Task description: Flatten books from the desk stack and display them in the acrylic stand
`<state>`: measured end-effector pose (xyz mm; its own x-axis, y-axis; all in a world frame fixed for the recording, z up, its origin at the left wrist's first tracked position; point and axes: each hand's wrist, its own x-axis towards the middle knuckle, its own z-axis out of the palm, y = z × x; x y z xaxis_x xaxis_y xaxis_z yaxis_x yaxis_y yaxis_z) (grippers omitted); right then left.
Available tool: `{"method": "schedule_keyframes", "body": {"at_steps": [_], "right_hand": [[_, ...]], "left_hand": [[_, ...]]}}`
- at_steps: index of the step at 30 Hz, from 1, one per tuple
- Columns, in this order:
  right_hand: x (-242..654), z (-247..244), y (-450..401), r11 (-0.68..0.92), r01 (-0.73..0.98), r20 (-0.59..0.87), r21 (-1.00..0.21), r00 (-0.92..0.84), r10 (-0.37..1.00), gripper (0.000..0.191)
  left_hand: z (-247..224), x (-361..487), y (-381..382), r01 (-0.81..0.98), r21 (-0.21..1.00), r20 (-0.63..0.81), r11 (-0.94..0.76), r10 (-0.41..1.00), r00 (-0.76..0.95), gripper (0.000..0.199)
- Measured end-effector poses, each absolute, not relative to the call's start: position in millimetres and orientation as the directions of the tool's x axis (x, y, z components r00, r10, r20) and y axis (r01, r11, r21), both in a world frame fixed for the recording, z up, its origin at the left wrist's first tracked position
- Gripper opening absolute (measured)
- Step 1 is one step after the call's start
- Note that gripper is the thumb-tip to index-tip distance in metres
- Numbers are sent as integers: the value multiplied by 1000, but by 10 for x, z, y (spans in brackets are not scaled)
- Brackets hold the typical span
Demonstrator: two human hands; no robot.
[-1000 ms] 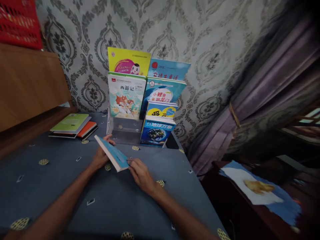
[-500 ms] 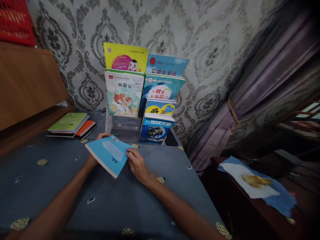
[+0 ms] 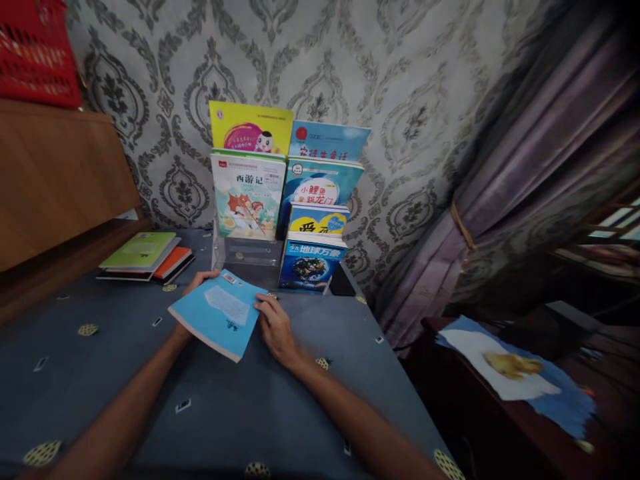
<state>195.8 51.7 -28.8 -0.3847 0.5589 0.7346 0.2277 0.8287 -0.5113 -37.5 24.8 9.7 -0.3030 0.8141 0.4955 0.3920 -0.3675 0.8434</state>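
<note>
A blue paperback book (image 3: 213,323) is held above the table with its back cover, barcode and text panel facing up. My left hand (image 3: 196,283) grips its left and far edge, with most of the fingers hidden under the book. At the book's right edge, my right hand (image 3: 274,328) pinches the cover with its fingertips. Just beyond the book stands a clear stepped book rack (image 3: 250,252) with children's books upright in two columns. Its left column shows a white book (image 3: 247,200) in front of a yellow book (image 3: 250,127). On the right, a blue globe book (image 3: 309,268) stands foremost.
A short pile of books (image 3: 140,252) lies at the left, beside a wooden cabinet (image 3: 63,180). A dark phone-like object (image 3: 343,280) rests right of the rack. Patterned wallpaper rises behind; a purple curtain (image 3: 450,220) hangs right of the table.
The blue book has been tilted slightly, so more of its back cover shows. Both hands keep hold of it. The view has shifted a little, with the rack lower in the picture.
</note>
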Motion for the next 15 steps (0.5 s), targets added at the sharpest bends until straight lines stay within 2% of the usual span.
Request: {"method": "schedule_keyframes", "body": {"at_steps": [7,13,15], "right_hand": [[1909,-104,570,828,192,737,-527,-383,557,30],[1754,86,718,779,166,745,-605,-226,627,38],[1695,139,772,772,167,749,-614,-187,636,38]], "left_hand": [[94,-369,409,433,804,572,-407,726,-381,35],[225,-393,499,489,765,602,-419,734,-315,31],[252,-413,548,488,781,583,-390,736,-345,30]]}}
